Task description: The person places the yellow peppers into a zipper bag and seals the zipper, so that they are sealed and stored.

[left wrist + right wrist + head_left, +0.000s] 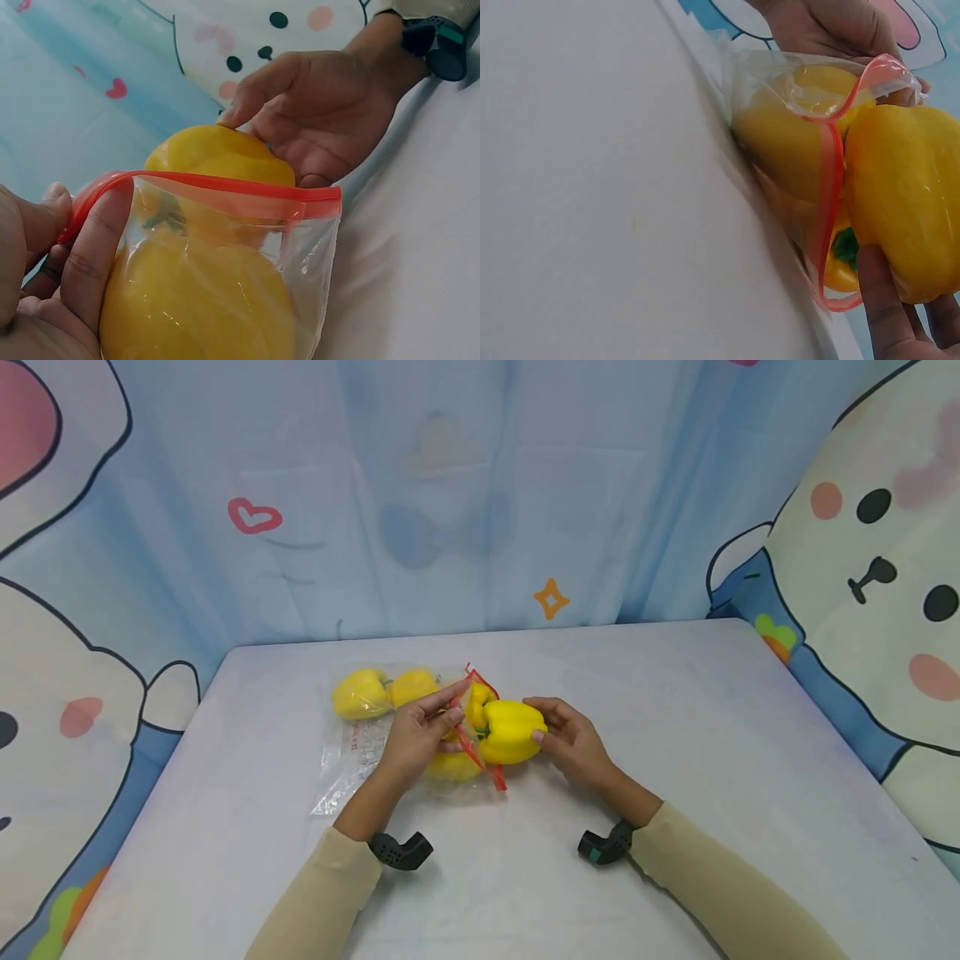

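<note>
A clear zip bag (339, 777) with a red zip edge (225, 184) lies on the table, several yellow bell peppers (362, 694) inside it. My left hand (415, 735) pinches the red edge between thumb and fingers, and the bag's mouth stands open toward the right. At that mouth, my right hand (573, 742) holds a yellow bell pepper (907, 199) by its right end, the stem side facing the bag. Another pepper with a green stem (845, 247) shows just behind the red edge in the right wrist view. Part of the bag is hidden behind my left hand.
A white-covered table (675, 710) stretches out around the bag. Behind it hangs a light blue curtain (450, 527) printed with cartoon animals. Black bands with camera units (401, 852) sit on both wrists.
</note>
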Available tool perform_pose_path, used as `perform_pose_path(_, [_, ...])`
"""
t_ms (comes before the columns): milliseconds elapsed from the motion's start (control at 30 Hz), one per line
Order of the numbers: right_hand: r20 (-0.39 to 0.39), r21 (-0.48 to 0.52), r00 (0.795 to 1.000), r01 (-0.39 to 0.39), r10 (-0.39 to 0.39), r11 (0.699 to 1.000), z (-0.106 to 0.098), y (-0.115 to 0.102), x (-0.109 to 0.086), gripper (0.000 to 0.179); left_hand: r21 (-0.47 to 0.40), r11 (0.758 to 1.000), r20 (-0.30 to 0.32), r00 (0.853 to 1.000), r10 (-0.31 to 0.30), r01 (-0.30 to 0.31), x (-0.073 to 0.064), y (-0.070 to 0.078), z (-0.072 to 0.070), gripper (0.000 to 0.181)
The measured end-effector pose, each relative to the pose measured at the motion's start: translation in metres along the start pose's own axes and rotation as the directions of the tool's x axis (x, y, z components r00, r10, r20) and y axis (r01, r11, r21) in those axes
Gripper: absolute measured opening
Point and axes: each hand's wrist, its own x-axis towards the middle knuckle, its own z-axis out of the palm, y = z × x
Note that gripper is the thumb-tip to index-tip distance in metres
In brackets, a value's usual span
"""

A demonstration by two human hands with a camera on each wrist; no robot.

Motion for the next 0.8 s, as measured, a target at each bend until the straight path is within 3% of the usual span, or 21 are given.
perform_pose_path(167, [0.005, 0.038, 1.0, -0.027, 0.026, 0.999, -0.0005, 0.0042, 0.0008, 0.046, -0.001, 1.0, -0.005, 1.0, -0.013, 0.013, -0.0008, -0.0001, -0.0017, 0.039])
perform_pose_path(433, [0.077, -0.064, 0.997, 0.01, -0.005, 0.998, 0.004, -0.0012, 0.0, 0.047, 0.039, 0.999, 0.005, 1.0, -0.001, 0.001, -0.0019, 0.0032, 0.0022, 0.041])
perform_pose_path(633, [0.133, -0.039, 0.991, -0.026, 0.031, 0.999, 0.0046, -0.0042, -0.0001, 0.051, 0.047, 0.999, 0.018, 1.0, 0.021, -0.022, -0.0031, 0.0047, 0.0036, 0.041])
perform_pose_path(800, [0.173, -0.056, 0.983, -0.047, 0.057, 0.997, 0.0053, -0.0027, -0.0001, 0.051, 0.104, 0.995, 0.015, 1.0, 0.001, -0.003, -0.0038, 0.006, 0.0053, 0.042])
